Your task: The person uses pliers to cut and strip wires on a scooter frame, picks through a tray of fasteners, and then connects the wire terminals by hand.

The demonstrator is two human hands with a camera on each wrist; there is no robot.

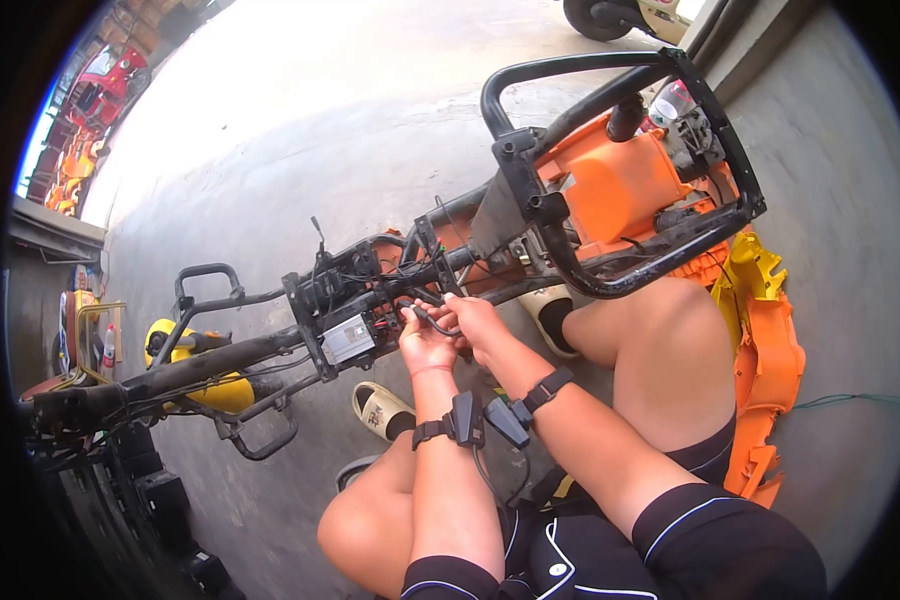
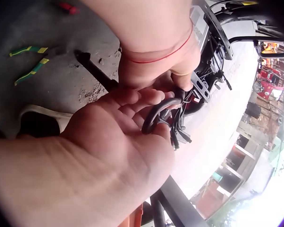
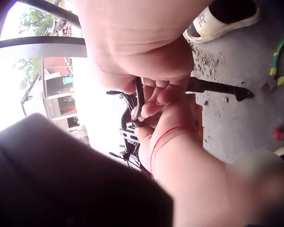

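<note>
Both hands meet at a thick black cable [image 1: 436,323] by the middle of a bare black vehicle frame [image 1: 240,350]. My left hand [image 1: 428,348], a red string round its wrist, pinches one part of the cable between thumb and fingers. Close beside it, my right hand [image 1: 478,326] grips the cable, which bends in a loop [image 2: 153,116] across its fingers in the left wrist view. In the right wrist view the cable [image 3: 139,97] passes between the two hands; the fingers partly hide its ends. A silver finned box [image 1: 348,340] and bundled thin wires [image 1: 395,275] sit left of the hands.
Orange body panels [image 1: 610,185] fill the frame's right end, with more orange and yellow pieces [image 1: 765,370] on the floor. Green-and-yellow handled pliers [image 2: 31,71] lie on the concrete. A yellow part [image 1: 220,392] is beneath the frame at left. Black boxes [image 1: 165,500] stand lower left.
</note>
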